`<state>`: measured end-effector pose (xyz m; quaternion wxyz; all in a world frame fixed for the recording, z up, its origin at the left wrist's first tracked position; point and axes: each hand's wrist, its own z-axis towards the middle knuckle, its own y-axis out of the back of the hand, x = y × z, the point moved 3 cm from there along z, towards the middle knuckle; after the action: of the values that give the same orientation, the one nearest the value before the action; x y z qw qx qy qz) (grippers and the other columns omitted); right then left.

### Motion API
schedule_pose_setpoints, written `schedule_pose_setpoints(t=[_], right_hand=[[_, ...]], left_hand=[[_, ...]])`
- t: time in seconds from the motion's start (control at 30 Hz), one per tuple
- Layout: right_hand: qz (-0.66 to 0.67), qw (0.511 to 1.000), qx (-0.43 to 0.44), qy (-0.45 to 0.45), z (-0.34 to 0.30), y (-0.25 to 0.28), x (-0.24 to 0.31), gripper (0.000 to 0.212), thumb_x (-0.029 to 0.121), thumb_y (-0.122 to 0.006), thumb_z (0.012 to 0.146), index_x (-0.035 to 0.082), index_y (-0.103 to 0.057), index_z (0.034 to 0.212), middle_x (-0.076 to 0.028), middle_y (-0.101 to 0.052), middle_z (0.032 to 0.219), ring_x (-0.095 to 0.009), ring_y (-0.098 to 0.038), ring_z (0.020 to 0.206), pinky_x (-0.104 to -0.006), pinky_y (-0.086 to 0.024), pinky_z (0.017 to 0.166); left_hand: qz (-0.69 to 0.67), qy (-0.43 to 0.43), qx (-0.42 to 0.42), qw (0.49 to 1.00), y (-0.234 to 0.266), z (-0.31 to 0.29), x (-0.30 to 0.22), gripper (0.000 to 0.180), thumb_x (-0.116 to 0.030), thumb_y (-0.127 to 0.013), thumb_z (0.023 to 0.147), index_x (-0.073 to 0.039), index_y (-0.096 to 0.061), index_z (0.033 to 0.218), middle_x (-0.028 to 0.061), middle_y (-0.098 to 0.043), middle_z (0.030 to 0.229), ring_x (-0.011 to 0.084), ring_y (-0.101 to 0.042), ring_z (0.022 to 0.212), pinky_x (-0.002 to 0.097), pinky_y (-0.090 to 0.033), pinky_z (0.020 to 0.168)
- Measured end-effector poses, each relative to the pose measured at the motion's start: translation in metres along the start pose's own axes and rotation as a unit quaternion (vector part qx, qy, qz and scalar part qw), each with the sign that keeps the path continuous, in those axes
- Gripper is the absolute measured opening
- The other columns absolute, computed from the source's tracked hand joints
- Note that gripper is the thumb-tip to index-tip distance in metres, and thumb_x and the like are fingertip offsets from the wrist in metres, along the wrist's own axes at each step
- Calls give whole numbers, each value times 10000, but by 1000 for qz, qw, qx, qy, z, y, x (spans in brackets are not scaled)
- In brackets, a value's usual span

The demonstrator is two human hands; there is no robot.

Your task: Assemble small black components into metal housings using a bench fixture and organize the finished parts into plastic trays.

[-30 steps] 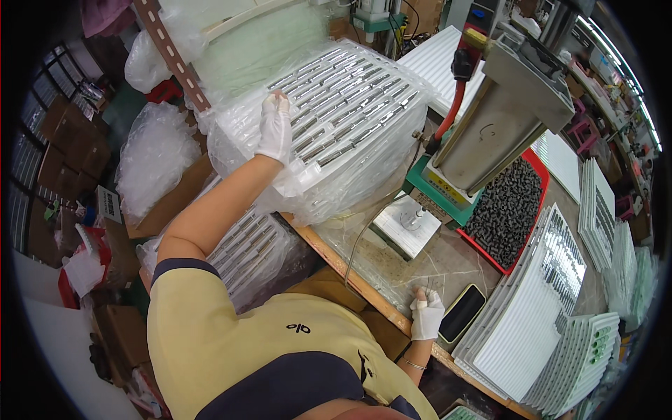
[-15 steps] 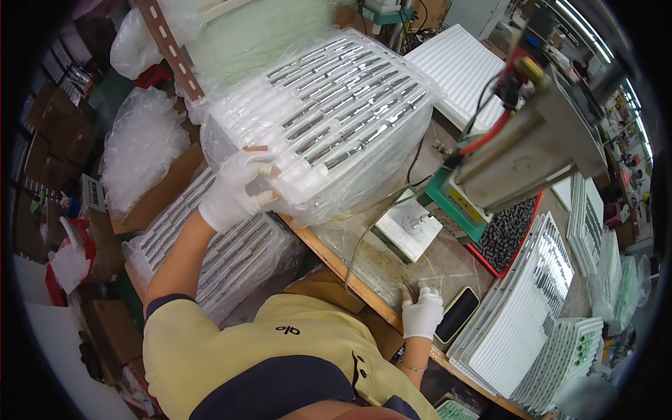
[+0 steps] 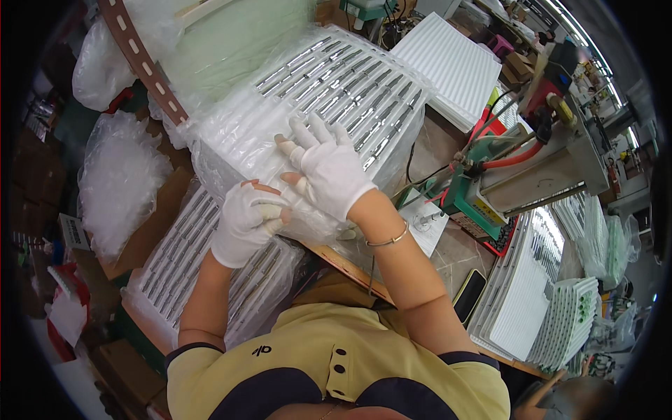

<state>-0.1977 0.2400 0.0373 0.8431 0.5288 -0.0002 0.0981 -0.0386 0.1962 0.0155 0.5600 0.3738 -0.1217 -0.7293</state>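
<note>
1. Right hand [image 3: 325, 164]: fingers spread apart, palm down on the clear film [image 3: 238, 126] over the near-left part of the white tray stack [image 3: 409, 133]. No rod visible in its grasp.
2. Left hand [image 3: 245, 220]: just left of and nearer the body than the right hand, fingers curled at the film's near edge. Can't tell whether it pinches the film or only touches it.
3. Location: the tray stack sits under and beyond both hands, on the counter [image 3: 455, 255]. Shiny metal rods [image 3: 339, 84] run in rows ahead of and to the right of the right hand.
4. Done, as far as it shows: rods lie in rows across much of the top layer; film is around the stack's sides and bunched near both hands.
5. Left, my read: film looks loose and uneven around the hands, top rods look mostly uncovered. Whether slots under the film hold rods: can't tell.
6. Below the left hand: second rod stack [image 3: 175, 262], rods in rows, film at its edges.
7. Well right of the right hand: pneumatic press [image 3: 539, 171], metal block [image 3: 425, 227] beside it, neither touched. Phone [image 3: 470, 288] and white ribbed trays [image 3: 514, 311] beyond the right forearm.
</note>
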Motion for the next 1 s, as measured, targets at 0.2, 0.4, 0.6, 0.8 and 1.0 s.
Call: schedule_pose_setpoints(t=[0.2, 0.4, 0.6, 0.8, 1.0], right_hand=[[8, 999, 53, -1, 9, -22, -4, 430, 269, -531, 862, 117, -508, 1264, -137, -449, 1342, -308, -376, 1269, -477, -281, 1020], [-39, 997, 68, 0, 16, -24, -13, 419, 230, -509, 871, 128, -500, 1277, -112, -445, 1362, -305, -391, 1266, -488, -267, 1037], [10, 998, 44, -42, 5, -11, -13, 459, 253, -505, 878, 127, -456, 1318, -144, -427, 1377, -340, -371, 1285, -509, -238, 1054], [-17, 998, 38, -57, -7, 18, -1, 537, 361, -543, 858, 81, -454, 1307, -157, -399, 1391, -323, -356, 1291, -516, -227, 1057], [12, 995, 42, -85, -30, 10, -15, 538, 377, -528, 863, 61, -463, 1293, -187, -405, 1370, -354, -351, 1288, -518, -229, 1057]], left_hand=[[21, 40, 28, 999, 1, -14, 8, 148, -162, -732, 709, -142, -593, 755, -12, -622, 818, 230, -598, 798, 393, -426, 772], [14, 68, 28, 997, 1, -21, 12, 191, -145, -770, 646, -162, -608, 746, -26, -625, 840, 214, -614, 840, 424, -412, 860], [-43, 140, 21, 989, 29, -3, 4, 237, -84, -710, 679, -99, -655, 909, 57, -637, 842, 257, -615, 828, 374, -458, 830], [258, 166, 18, 952, 72, 39, 34, 417, -126, -671, 731, -50, -575, 1130, 148, -553, 1169, 329, -514, 1085, 399, -398, 933], [341, 261, 192, 883, 81, 10, 60, 519, -229, -642, 784, -36, -488, 1240, 174, -432, 1350, 356, -430, 1215, 424, -356, 993]])
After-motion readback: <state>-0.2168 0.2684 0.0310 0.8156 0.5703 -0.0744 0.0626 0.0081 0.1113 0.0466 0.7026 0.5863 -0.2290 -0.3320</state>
